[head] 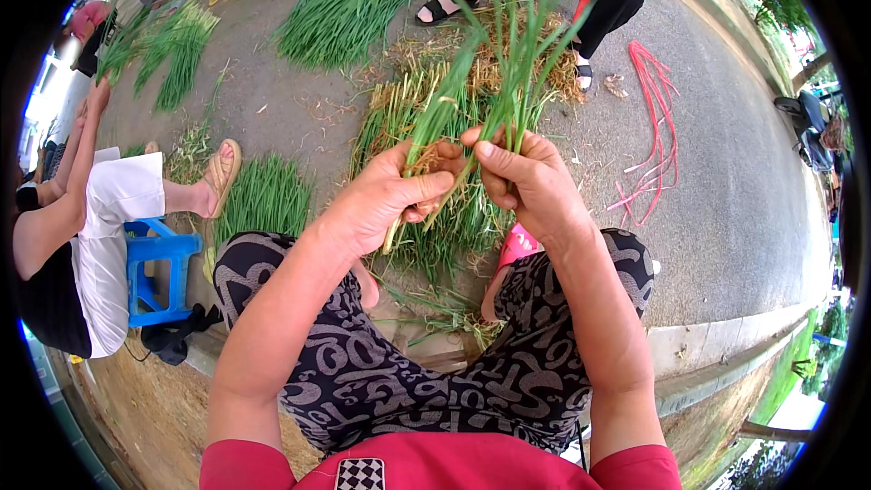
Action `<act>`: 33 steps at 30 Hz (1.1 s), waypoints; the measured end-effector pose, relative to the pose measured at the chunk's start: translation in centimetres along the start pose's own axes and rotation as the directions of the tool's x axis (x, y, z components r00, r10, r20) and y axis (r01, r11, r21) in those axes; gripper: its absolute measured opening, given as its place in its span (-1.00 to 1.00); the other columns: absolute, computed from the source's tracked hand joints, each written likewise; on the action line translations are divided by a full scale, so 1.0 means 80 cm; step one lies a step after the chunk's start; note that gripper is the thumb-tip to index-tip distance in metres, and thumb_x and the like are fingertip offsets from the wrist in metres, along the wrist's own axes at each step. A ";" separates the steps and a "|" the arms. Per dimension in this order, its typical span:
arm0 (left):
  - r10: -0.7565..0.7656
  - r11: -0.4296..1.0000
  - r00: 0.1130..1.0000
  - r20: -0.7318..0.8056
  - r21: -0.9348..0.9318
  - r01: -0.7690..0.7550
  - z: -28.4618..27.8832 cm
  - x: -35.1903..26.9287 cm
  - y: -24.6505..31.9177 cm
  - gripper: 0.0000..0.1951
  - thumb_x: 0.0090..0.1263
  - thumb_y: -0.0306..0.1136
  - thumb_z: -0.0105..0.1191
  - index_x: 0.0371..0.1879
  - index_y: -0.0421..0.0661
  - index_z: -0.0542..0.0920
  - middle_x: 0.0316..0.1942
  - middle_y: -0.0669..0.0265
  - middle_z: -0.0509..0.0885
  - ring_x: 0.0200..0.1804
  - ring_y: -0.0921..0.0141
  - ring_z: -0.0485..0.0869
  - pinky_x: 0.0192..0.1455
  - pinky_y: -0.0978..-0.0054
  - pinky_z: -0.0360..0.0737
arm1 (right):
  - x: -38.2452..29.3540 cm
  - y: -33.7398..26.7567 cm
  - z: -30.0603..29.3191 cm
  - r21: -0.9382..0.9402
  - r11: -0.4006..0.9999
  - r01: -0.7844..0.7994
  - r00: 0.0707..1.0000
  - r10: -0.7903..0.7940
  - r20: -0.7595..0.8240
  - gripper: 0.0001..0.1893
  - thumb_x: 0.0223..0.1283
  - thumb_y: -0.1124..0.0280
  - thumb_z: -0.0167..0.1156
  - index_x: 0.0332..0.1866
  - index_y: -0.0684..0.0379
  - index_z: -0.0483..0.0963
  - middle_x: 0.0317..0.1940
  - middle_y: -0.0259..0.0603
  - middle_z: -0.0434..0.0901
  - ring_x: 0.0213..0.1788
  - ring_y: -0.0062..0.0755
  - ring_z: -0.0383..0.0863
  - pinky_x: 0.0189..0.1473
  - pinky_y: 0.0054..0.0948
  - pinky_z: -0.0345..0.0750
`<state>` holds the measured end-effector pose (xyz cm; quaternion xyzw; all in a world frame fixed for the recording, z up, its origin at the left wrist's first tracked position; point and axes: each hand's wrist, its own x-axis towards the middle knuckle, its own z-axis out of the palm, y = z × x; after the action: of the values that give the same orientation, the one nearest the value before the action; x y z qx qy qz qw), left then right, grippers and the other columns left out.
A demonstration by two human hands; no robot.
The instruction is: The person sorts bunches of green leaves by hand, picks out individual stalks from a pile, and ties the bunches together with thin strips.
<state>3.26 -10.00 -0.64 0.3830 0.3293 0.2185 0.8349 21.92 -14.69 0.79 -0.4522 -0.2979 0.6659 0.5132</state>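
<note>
In the head view, my left hand [415,187] is closed on a few green leafy stalks [435,116] with brownish, withered bits near their lower part. My right hand [520,177] pinches another small bunch of long green stalks [520,68] between thumb and fingers; its pale lower ends slant down towards my left hand. The two hands are close together above my knees. Below them on the ground lies a thick pile of green stalks [463,224], with straw-coloured ends at its far side.
Cut stalks lie in heaps at the upper middle [347,17] and left [262,197]. Pink-red plastic strips [656,129] lie on the pavement at right. A person in white trousers [126,184] sits left by a blue plastic stool [160,272]; another person's sandalled foot [446,10] is ahead.
</note>
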 end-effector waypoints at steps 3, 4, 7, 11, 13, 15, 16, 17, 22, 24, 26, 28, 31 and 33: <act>-0.020 1.000 1.000 -0.016 0.006 0.020 -0.001 0.004 -0.006 -0.51 0.26 -0.46 0.19 0.21 0.00 0.44 -0.35 0.51 0.55 -0.53 0.68 0.35 -0.54 0.77 0.26 | 0.000 0.000 0.001 0.008 1.000 -0.024 0.999 0.024 0.032 -0.85 0.25 0.41 0.16 -0.15 0.22 0.53 -0.62 -0.52 0.35 -0.63 -0.77 0.23 -0.64 -0.70 0.12; -0.017 1.000 1.000 -0.016 0.007 0.017 -0.002 0.006 -0.008 -0.50 0.26 -0.46 0.19 0.22 0.00 0.43 -0.36 0.52 0.55 -0.53 0.68 0.35 -0.54 0.77 0.26 | 0.000 -0.001 0.001 0.005 1.000 -0.031 0.999 0.031 0.030 -0.85 0.25 0.41 0.16 -0.15 0.22 0.53 -0.62 -0.52 0.35 -0.63 -0.77 0.23 -0.63 -0.70 0.13; 0.004 1.000 1.000 -0.029 -0.004 -0.005 -0.002 0.007 -0.010 -0.68 0.25 -0.46 0.20 -0.03 -0.05 0.47 -0.45 0.51 0.52 -0.54 0.66 0.37 -0.54 0.73 0.25 | 0.000 -0.002 -0.001 0.002 0.999 -0.042 0.999 0.042 0.019 -0.85 0.25 0.41 0.16 -0.15 0.23 0.52 -0.62 -0.52 0.35 -0.63 -0.77 0.23 -0.63 -0.70 0.12; 0.020 1.000 0.999 -0.043 -0.011 -0.020 -0.003 0.007 -0.009 -0.77 0.25 -0.46 0.19 -0.16 -0.09 0.48 -0.49 0.50 0.50 -0.54 0.64 0.37 -0.52 0.70 0.24 | 0.002 -0.002 -0.006 0.026 1.000 -0.018 1.000 0.017 0.015 -0.85 0.25 0.42 0.15 -0.15 0.24 0.51 -0.63 -0.52 0.32 -0.64 -0.76 0.22 -0.64 -0.69 0.11; 0.014 1.000 0.998 -0.057 0.001 -0.014 -0.003 0.004 -0.005 -0.76 0.25 -0.46 0.19 -0.14 -0.11 0.47 -0.48 0.49 0.50 -0.53 0.64 0.37 -0.51 0.70 0.24 | 0.003 -0.004 -0.012 0.044 0.999 0.005 1.000 -0.004 -0.007 -0.85 0.26 0.43 0.15 -0.15 0.24 0.51 -0.64 -0.52 0.30 -0.65 -0.76 0.21 -0.64 -0.69 0.10; 0.012 1.000 0.997 -0.075 0.006 -0.011 -0.004 0.002 -0.004 -0.76 0.26 -0.46 0.18 -0.13 -0.11 0.48 -0.46 0.47 0.50 -0.53 0.64 0.36 -0.51 0.70 0.25 | 0.003 -0.009 -0.018 0.058 0.998 0.029 0.998 -0.026 -0.057 -0.85 0.26 0.43 0.14 -0.14 0.25 0.50 -0.64 -0.52 0.29 -0.65 -0.75 0.21 -0.65 -0.70 0.09; 0.012 1.000 0.996 -0.085 0.005 -0.011 -0.006 0.001 -0.004 -0.76 0.26 -0.46 0.18 -0.13 -0.11 0.48 -0.44 0.45 0.51 -0.54 0.63 0.35 -0.52 0.70 0.25 | 0.003 -0.014 -0.021 0.065 0.997 0.049 0.995 -0.043 -0.088 -0.86 0.27 0.44 0.13 -0.15 0.26 0.49 -0.63 -0.48 0.31 -0.65 -0.74 0.22 -0.65 -0.70 0.09; 0.012 1.000 0.995 -0.095 0.004 -0.011 -0.009 0.001 -0.003 -0.76 0.26 -0.47 0.18 -0.13 -0.11 0.49 -0.42 0.44 0.51 -0.55 0.63 0.35 -0.53 0.71 0.26 | 0.003 -0.018 -0.026 0.060 0.994 0.096 0.988 -0.088 -0.123 -0.85 0.29 0.44 0.11 -0.14 0.26 0.49 -0.63 -0.46 0.33 -0.66 -0.74 0.21 -0.66 -0.71 0.09; 0.008 0.997 0.985 -0.172 -0.073 -0.021 -0.021 -0.001 -0.004 -0.78 0.30 -0.46 0.14 -0.10 -0.12 0.49 -0.38 0.40 0.51 -0.55 0.64 0.34 -0.54 0.71 0.28 | 0.004 -0.042 -0.053 0.130 0.927 0.351 0.909 -0.305 -0.283 -0.87 0.33 0.45 0.04 -0.12 0.23 0.45 -0.38 -0.26 0.51 -0.61 -0.69 0.25 -0.63 -0.69 0.16; 0.022 0.994 0.973 -0.229 -0.101 -0.046 -0.024 0.000 -0.007 -0.79 0.34 -0.41 0.11 -0.08 -0.12 0.50 -0.40 0.42 0.50 -0.55 0.64 0.34 -0.55 0.72 0.29 | 0.004 -0.051 -0.067 0.198 0.877 0.437 0.877 -0.367 -0.310 -0.90 0.34 0.45 0.03 -0.12 0.19 0.42 -0.24 -0.14 0.55 -0.57 -0.64 0.30 -0.62 -0.66 0.19; 0.029 0.981 0.968 -0.248 -0.179 -0.075 -0.025 0.003 -0.007 -0.79 0.36 -0.37 0.10 -0.08 -0.12 0.50 -0.41 0.43 0.49 -0.55 0.64 0.34 -0.56 0.72 0.29 | 0.005 -0.051 -0.079 0.232 0.862 0.451 0.870 -0.367 -0.328 -0.89 0.34 0.45 0.03 -0.11 0.18 0.42 -0.25 -0.15 0.55 -0.57 -0.64 0.30 -0.62 -0.66 0.20; 0.026 0.974 0.966 -0.257 -0.210 -0.082 -0.027 0.005 -0.007 -0.75 0.36 -0.31 0.11 -0.06 -0.12 0.51 -0.40 0.43 0.53 -0.54 0.63 0.39 -0.57 0.73 0.33 | 0.005 -0.047 -0.077 0.238 0.859 0.454 0.872 -0.373 -0.316 -0.88 0.33 0.44 0.05 -0.08 0.17 0.41 -0.26 -0.15 0.56 -0.56 -0.63 0.33 -0.60 -0.65 0.24; 0.041 0.982 0.987 -0.155 -0.179 -0.069 -0.018 0.009 -0.010 -0.73 0.33 -0.33 0.14 -0.03 -0.10 0.52 -0.39 0.43 0.56 -0.49 0.61 0.47 -0.56 0.74 0.40 | 0.007 -0.034 -0.057 0.215 0.897 0.386 0.895 -0.307 -0.324 -0.86 0.33 0.43 0.05 -0.06 0.16 0.40 -0.26 -0.16 0.57 -0.55 -0.62 0.37 -0.59 -0.63 0.29; 0.029 0.989 0.989 -0.142 -0.139 -0.049 -0.008 0.010 -0.009 -0.71 0.30 -0.37 0.18 -0.02 -0.08 0.53 -0.37 0.42 0.59 -0.45 0.60 0.51 -0.55 0.75 0.45 | 0.009 -0.024 -0.044 0.218 0.912 0.349 0.912 -0.276 -0.304 -0.85 0.33 0.41 0.06 -0.06 0.15 0.40 -0.28 -0.19 0.57 -0.55 -0.61 0.41 -0.59 -0.62 0.34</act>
<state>3.41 -9.63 -1.85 0.3127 0.3626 0.2841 0.8307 25.86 -13.67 0.77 -0.4102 -0.2023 0.5415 0.7055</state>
